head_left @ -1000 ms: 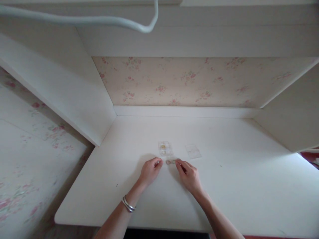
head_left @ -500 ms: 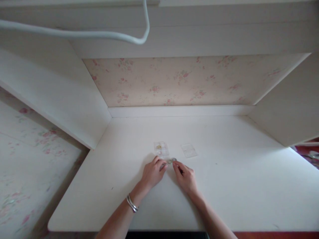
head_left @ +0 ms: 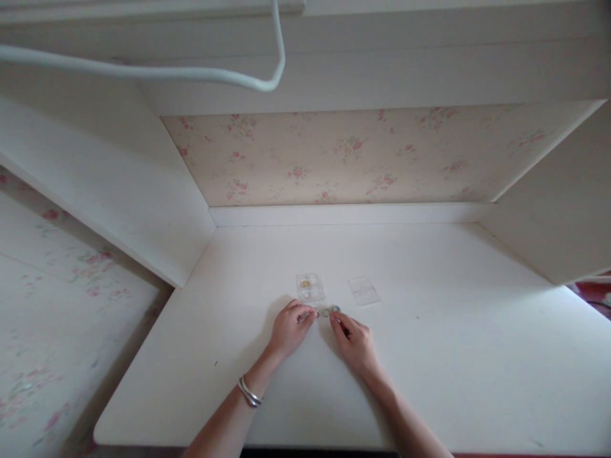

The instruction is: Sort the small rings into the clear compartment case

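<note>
Head view, writing: we find no brand, label or readable text on anything here.
Head view, small items: a few tiny round pieces (head_left: pixel 330 311) lie on the white table (head_left: pixel 429 356), about midway along its width and nearer the front edge than the back; too small for us to identify.
Head view, left hand: left hand (head_left: pixel 289 329) rests on the table just left of the pieces, fingers curled, thumb and forefinger pinched at the leftmost piece. We cannot tell whether it actually grips it.
Head view, right hand: right hand (head_left: pixel 356 344) lies just right of the pieces, forefinger extended, its tip at the rightmost piece; the hold is not resolved either.
Head view, arms: both forearms enter from the front edge and converge; we note bangles (head_left: pixel 247 392) on the left wrist.
Head view, clear tray: a small clear tray (head_left: pixel 310 287) holding a yellowish bit sits just behind the left hand's fingertips.
Head view, clear cover: a flat clear cover (head_left: pixel 364 291) lies to the tray's right, apart from it.
Head view, surroundings: floral wallpaper (head_left: pixel 334 159) backs the table; a white cable (head_left: pixel 191 73) hangs above.
</note>
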Demonstrator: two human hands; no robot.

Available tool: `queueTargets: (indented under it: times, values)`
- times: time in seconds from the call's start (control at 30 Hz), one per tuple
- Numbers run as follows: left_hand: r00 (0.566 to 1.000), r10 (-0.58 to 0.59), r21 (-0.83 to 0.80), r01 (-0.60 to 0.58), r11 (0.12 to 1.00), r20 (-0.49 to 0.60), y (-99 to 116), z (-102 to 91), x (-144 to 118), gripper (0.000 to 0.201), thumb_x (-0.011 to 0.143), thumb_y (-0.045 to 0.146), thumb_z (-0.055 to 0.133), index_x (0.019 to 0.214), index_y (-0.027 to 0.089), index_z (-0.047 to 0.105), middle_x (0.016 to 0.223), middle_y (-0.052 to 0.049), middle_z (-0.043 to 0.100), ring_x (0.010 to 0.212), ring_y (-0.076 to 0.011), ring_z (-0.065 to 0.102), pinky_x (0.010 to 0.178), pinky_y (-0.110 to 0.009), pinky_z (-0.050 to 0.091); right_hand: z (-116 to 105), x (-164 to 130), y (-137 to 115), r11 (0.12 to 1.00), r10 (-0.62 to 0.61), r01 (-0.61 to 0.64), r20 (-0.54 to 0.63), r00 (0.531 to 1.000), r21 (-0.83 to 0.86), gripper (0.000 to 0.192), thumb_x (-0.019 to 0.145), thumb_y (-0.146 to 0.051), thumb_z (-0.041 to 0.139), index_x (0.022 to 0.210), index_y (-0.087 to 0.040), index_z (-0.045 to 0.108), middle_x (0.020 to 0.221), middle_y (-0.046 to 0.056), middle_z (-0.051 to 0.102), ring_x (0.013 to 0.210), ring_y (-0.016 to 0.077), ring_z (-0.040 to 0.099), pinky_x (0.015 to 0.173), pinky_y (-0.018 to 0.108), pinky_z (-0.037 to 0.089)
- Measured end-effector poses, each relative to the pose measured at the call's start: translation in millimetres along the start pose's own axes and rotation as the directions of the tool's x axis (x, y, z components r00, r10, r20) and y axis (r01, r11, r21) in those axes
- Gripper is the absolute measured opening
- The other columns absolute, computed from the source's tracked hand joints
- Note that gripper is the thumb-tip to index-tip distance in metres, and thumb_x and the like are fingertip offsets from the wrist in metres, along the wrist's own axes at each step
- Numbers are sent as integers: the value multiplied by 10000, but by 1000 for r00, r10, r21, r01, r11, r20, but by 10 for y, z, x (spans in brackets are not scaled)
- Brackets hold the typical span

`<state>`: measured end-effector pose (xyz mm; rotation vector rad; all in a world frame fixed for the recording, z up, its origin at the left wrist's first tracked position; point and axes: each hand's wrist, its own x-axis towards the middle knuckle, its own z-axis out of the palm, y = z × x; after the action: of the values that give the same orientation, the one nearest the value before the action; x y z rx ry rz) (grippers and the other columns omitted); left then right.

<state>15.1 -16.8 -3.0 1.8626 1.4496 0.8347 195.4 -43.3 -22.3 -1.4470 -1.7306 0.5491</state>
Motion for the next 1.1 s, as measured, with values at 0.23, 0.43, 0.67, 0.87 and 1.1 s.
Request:
queueTargets:
  times: [0.23,0.43,0.67,0.87,1.1]
  values:
    - [984,-145,-216,120,969,-106,-57,-66,133,322,824,447,554,902,173,706,760,-21,610,655,-130,510,622,-232,399,47,21,-112,931,-139,203,221,965,-303,286,933,-276,417,1127,-257,626,854,27,712,699,132,654,642,191,449]
    - [943,-317,-369,261,892,-99,-81,-88,293,334,776,446,614,946,175,712,858,-53,694,794,-179,599,724,-265,438,91,33,-147,869,-141,246,262,955,-429,328,933,-270,409,1217,-290,574,896,24,713,693,140,658,616,206,448]
    - [942,-326,-439,261,860,-78,-92,-87,275,316,785,411,607,975,178,703,936,-58,705,854,-183,618,770,-271,451,78,47,-178,875,-118,223,257,959,-431,291,937,-281,414,1164,-307,594,897,6,710,696,138,657,603,210,433]
    - [938,-343,-425,291,857,-49,-119,-143,91,338,795,437,579,964,163,684,744,-13,658,653,-140,561,592,-229,405,79,48,-164,889,-109,207,251,962,-408,224,932,-284,440,1010,-285,650,849,3,710,686,134,650,611,201,412]
    - [991,-135,-278,135,951,19,-83,-112,-11,270,840,376,534,938,173,683,785,-18,642,649,-127,524,597,-221,399,72,44,-112,941,-111,179,240,965,-287,250,938,-275,421,1012,-261,660,855,17,702,728,131,653,633,188,426]
